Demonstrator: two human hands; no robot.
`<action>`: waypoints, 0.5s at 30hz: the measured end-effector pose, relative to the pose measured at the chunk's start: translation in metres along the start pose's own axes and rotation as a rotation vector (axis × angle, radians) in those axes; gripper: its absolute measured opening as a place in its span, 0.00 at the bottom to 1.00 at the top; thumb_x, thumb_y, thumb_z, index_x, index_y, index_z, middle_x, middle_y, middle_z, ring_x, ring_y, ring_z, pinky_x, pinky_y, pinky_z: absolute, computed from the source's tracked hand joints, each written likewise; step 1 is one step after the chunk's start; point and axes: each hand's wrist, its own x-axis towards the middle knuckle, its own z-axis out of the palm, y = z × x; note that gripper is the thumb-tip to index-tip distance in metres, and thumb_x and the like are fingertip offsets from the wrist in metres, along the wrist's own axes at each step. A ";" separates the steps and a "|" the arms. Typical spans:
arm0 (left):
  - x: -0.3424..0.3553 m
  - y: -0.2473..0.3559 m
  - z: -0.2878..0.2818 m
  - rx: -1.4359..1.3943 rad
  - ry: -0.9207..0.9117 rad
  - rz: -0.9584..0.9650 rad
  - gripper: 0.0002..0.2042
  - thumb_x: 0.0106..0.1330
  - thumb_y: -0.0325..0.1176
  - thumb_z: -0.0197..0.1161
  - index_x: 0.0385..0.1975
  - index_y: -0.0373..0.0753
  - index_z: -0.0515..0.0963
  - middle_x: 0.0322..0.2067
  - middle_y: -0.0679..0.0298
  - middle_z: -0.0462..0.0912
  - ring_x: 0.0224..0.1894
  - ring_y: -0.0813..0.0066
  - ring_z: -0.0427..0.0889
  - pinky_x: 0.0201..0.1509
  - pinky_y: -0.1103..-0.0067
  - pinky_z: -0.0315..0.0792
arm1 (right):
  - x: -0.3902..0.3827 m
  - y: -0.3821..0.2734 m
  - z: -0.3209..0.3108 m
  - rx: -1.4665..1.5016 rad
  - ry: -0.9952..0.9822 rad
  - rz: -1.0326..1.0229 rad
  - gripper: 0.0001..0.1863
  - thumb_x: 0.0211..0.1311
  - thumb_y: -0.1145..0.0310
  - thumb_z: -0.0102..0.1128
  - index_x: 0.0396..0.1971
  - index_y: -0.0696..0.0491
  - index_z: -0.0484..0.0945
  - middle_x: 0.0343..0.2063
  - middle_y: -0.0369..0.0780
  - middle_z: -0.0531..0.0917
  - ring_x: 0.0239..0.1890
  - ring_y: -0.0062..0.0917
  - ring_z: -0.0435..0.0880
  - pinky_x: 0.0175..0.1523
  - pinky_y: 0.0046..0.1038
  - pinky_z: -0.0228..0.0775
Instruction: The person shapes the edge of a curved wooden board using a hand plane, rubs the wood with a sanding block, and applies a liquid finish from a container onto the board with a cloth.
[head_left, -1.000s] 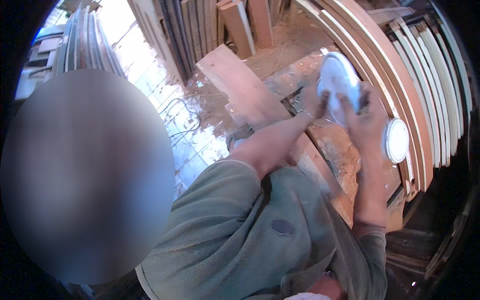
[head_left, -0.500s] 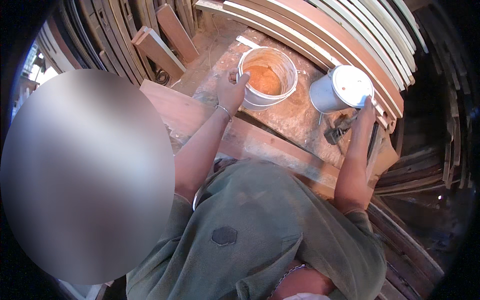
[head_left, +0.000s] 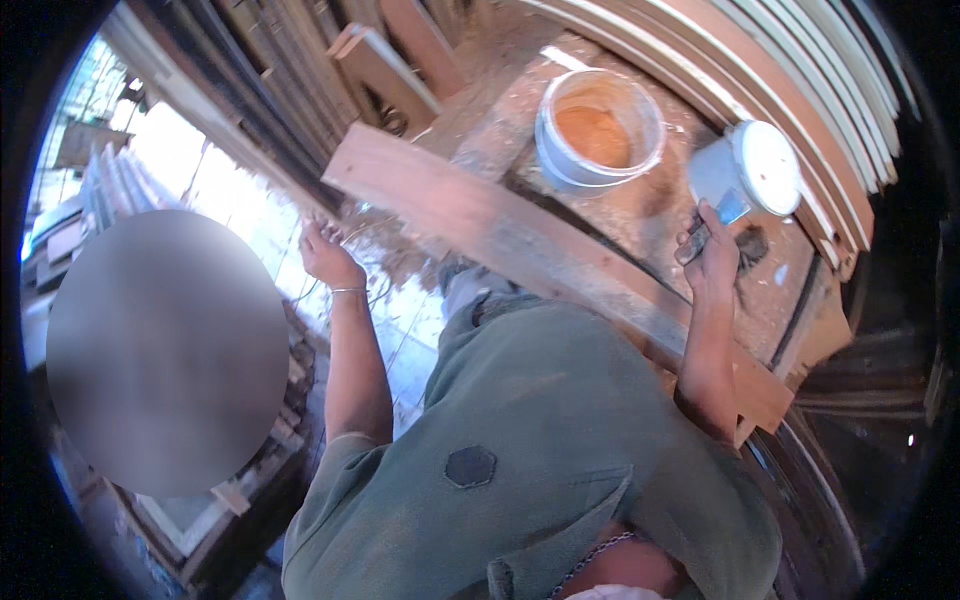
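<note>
My right hand [head_left: 713,258] grips a putty knife [head_left: 732,208] with a dark handle and metal blade, just below a white lidded bucket [head_left: 770,168]. An open white bucket [head_left: 565,165] holding orange material [head_left: 593,135] stands left of it on a stained work surface [head_left: 650,225]. My left hand [head_left: 325,250] hangs out to the left, fingers loosely curled and apart, with nothing visible in them. It is beside the end of a long pinkish plank [head_left: 405,170] that lies diagonally along the front of the work surface.
Curved-looking stacks of long boards [head_left: 820,110] line the back right. Upright timbers [head_left: 255,95] and short blocks [head_left: 390,80] lean at the back. Pale floor tiles [head_left: 405,355] show at left, with a wood-filled frame [head_left: 220,515] low down. A blurred oval hides part of the left.
My left hand has let go of the open bucket and moved down-left. My right hand has come away from the lidded bucket and now holds the putty knife. The view has shifted.
</note>
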 end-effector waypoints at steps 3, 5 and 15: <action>0.021 -0.040 -0.073 0.137 0.203 -0.143 0.13 0.67 0.40 0.54 0.34 0.33 0.75 0.28 0.63 0.77 0.27 0.76 0.74 0.31 0.81 0.69 | 0.009 0.011 0.030 0.138 -0.011 -0.066 0.09 0.63 0.67 0.57 0.36 0.56 0.72 0.27 0.38 0.78 0.23 0.22 0.75 0.25 0.21 0.67; 0.017 -0.075 -0.125 0.325 0.213 -0.138 0.15 0.66 0.42 0.55 0.27 0.35 0.76 0.22 0.64 0.75 0.23 0.75 0.72 0.30 0.79 0.69 | 0.025 0.013 0.022 -0.115 0.076 -0.128 0.15 0.64 0.62 0.55 0.40 0.61 0.73 0.31 0.40 0.80 0.25 0.22 0.77 0.25 0.24 0.67; -0.047 -0.226 -0.377 1.063 -0.056 -0.661 0.15 0.58 0.43 0.64 0.32 0.36 0.80 0.20 0.64 0.76 0.20 0.75 0.74 0.21 0.79 0.65 | -0.038 -0.016 0.094 -0.643 0.121 -0.421 0.23 0.65 0.62 0.50 0.57 0.55 0.69 0.25 0.38 0.75 0.19 0.18 0.74 0.19 0.18 0.63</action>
